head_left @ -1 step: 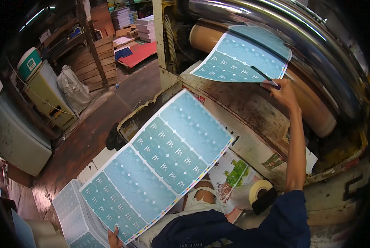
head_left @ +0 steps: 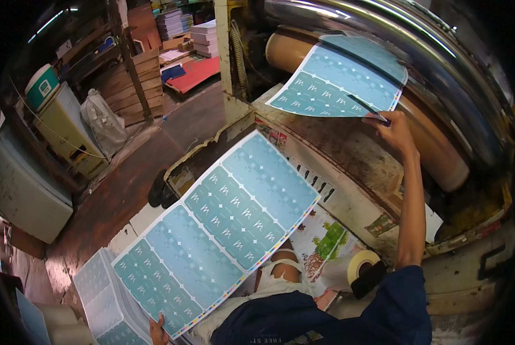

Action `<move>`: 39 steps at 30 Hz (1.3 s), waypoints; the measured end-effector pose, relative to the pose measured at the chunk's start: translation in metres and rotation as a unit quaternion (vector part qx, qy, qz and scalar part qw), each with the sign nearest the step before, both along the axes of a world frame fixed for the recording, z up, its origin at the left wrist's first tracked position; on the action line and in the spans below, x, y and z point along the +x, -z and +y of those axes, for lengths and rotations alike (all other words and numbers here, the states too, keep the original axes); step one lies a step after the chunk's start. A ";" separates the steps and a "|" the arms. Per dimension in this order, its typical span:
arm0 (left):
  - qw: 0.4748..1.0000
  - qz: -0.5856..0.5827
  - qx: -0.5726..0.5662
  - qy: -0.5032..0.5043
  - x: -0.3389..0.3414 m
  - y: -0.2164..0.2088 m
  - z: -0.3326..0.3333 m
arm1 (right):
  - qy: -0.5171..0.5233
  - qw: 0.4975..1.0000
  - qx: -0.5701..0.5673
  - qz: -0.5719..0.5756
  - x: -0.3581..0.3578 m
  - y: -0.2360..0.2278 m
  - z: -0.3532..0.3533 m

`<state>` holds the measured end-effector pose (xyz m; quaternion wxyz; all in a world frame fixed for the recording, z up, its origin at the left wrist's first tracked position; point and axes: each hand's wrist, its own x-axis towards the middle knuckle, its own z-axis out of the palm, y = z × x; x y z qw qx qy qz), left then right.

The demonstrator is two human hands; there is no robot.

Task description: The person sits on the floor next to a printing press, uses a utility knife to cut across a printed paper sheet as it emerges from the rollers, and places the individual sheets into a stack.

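Note:
Near the bottom edge of the view, my left hand (head_left: 158,329) pinches the lower end of a long printed sheet (head_left: 203,267) in teal and light blue bands. This sheet slants across my lap, its far end reaching toward the machine. Up at the right, my right hand (head_left: 397,135) is closed around a thin dark-bladed knife (head_left: 365,104) with a purplish handle. The blade lies over the near edge of a second printed sheet (head_left: 332,75), whose corner meets my fingers. That sheet's far part curves up against the rollers. A stack of printed sheets (head_left: 99,293) sits beside my left hand.
A shiny metal roller (head_left: 384,31) and a brown roller (head_left: 436,144) span the machine at the right. Below them runs a worn ledge (head_left: 326,135). A roll of tape or film (head_left: 361,267) lies right of my lap. A pale cabinet (head_left: 67,132) stands far left.
The far end of the long sheet has dipped slightly toward me, uncovering more of the machine's front panel. Both hands keep nearly the same places.

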<state>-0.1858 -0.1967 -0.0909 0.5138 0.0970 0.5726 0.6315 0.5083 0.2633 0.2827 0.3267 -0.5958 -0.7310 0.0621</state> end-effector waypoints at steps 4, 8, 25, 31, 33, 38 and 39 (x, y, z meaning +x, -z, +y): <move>0.998 0.033 -0.053 0.005 0.003 0.041 0.021 | -0.043 0.995 0.076 -0.049 -0.002 0.008 -0.011; 0.997 0.039 -0.063 0.001 0.019 0.050 0.082 | -0.047 0.999 0.020 -0.015 -0.042 0.019 -0.027; 0.874 0.446 -0.188 -0.035 0.078 0.060 0.170 | -0.078 0.993 -0.078 0.039 -0.083 0.060 -0.103; 0.901 0.418 0.080 0.084 0.155 -0.139 0.234 | -0.084 0.992 -0.092 0.026 -0.093 0.066 -0.129; 0.876 0.435 0.171 0.117 0.187 -0.246 0.230 | -0.096 0.990 -0.105 0.021 -0.099 0.068 -0.137; 0.621 0.699 0.247 0.254 0.243 -0.440 0.143 | -0.140 0.985 -0.102 -0.020 -0.100 0.061 -0.161; 0.560 0.742 0.228 0.289 0.252 -0.464 0.125 | -0.122 0.984 -0.132 -0.003 -0.106 0.061 -0.162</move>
